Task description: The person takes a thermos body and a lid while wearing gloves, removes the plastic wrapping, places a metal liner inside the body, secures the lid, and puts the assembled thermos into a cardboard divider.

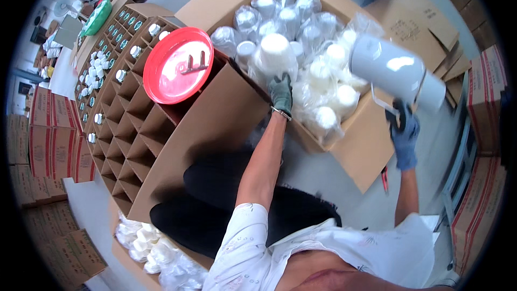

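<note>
In a grey-green glove, my left hand (281, 94) is closed on the near side of a plastic-wrapped stack of white plastic cups (276, 51) at the open carton. My right hand (404, 132), in a blue-grey glove with dark fingertips, grips the handle of a large grey-blue plastic jug (389, 63). The jug lies tilted in the air at the carton's right, its narrower end to the right; its inside is hidden. More clear-bagged white and translucent cups (328, 89) fill the open carton (355, 153) under both hands.
To the left stands a divided carton (126, 145) with white-capped bottles in some cells. A red round tray (180, 67) holding small metal pieces rests on its edge. Bagged white items (153, 245) lie in a carton at lower left. Flattened cardboard (412, 27) and stacked cartons (476, 205) line the right.
</note>
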Demonstrator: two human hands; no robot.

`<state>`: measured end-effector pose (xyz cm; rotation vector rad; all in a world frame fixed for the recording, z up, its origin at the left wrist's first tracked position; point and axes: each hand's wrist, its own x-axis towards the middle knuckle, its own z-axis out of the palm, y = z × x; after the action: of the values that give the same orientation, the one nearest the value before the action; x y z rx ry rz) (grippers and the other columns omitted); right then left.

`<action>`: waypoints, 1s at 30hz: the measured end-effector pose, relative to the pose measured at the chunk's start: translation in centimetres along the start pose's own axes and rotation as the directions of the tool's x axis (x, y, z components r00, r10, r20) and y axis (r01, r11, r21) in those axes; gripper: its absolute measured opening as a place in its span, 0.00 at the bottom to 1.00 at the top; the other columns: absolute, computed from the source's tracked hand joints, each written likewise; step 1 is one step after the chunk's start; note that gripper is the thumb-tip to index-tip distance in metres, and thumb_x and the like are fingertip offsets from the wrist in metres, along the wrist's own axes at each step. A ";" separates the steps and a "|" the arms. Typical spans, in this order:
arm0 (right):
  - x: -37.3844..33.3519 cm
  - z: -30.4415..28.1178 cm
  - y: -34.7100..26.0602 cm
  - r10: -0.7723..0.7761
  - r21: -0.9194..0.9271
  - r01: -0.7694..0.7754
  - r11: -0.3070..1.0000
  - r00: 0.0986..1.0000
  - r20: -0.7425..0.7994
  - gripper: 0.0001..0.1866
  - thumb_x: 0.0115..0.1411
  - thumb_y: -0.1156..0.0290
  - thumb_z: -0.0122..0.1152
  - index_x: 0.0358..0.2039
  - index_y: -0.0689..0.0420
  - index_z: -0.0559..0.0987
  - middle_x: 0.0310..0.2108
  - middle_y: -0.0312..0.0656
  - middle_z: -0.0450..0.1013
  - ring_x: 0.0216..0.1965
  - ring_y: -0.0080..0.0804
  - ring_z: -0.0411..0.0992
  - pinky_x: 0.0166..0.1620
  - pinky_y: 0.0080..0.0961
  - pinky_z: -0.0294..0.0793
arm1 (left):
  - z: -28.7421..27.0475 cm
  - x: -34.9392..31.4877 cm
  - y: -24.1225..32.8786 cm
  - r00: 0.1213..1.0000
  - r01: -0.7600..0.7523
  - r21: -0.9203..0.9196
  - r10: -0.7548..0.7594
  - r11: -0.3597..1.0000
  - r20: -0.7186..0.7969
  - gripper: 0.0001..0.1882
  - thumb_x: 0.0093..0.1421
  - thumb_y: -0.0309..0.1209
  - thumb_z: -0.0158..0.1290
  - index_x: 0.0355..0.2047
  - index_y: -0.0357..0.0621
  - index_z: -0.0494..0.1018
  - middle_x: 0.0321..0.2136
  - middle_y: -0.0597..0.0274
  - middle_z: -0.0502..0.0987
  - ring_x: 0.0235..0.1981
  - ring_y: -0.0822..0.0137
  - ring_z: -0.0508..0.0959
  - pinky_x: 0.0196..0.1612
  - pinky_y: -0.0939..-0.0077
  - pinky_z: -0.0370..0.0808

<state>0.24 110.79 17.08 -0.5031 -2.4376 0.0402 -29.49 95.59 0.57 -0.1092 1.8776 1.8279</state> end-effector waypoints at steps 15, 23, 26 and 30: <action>-1.6 0.8 -17.3 -0.414 0.756 0.002 0.654 0.838 0.356 0.15 0.57 0.70 0.60 0.45 0.57 0.75 0.43 0.44 0.71 0.42 0.40 0.71 0.45 0.33 0.71 | -18.5 -19.6 12.9 0.853 0.243 -0.632 0.149 0.736 0.501 0.26 0.65 0.49 0.43 0.57 0.47 0.62 0.51 0.55 0.68 0.52 0.51 0.69 0.52 0.41 0.69; -0.6 6.2 -28.6 -0.782 0.934 0.152 0.324 0.599 0.174 0.22 0.54 0.64 0.61 0.49 0.56 0.73 0.56 0.51 0.61 0.58 0.51 0.60 0.58 0.47 0.62 | -25.5 -28.9 9.0 0.952 -0.271 -0.292 0.300 0.917 0.059 0.25 0.65 0.46 0.43 0.56 0.42 0.64 0.51 0.50 0.69 0.53 0.52 0.70 0.55 0.48 0.67; 0.5 0.7 -32.9 -0.699 0.956 0.208 0.207 0.715 -0.004 0.23 0.54 0.61 0.62 0.50 0.55 0.73 0.56 0.51 0.63 0.55 0.51 0.63 0.58 0.46 0.63 | -26.2 -29.9 8.2 0.938 -0.330 -0.246 0.345 0.911 0.020 0.25 0.65 0.45 0.43 0.55 0.41 0.65 0.51 0.49 0.69 0.53 0.52 0.70 0.56 0.50 0.66; -2.4 2.6 -38.1 -0.832 0.967 0.231 -0.108 0.511 -0.215 0.21 0.54 0.60 0.64 0.47 0.55 0.77 0.45 0.45 0.73 0.51 0.49 0.68 0.55 0.45 0.63 | -28.4 -31.0 7.8 0.911 -0.412 -0.173 0.411 0.895 -0.043 0.25 0.64 0.43 0.44 0.55 0.39 0.65 0.51 0.47 0.70 0.53 0.52 0.70 0.58 0.54 0.65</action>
<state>-12.71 74.87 19.37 1.4168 -2.1591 1.4370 -14.34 60.29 19.29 0.2431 1.8377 2.2788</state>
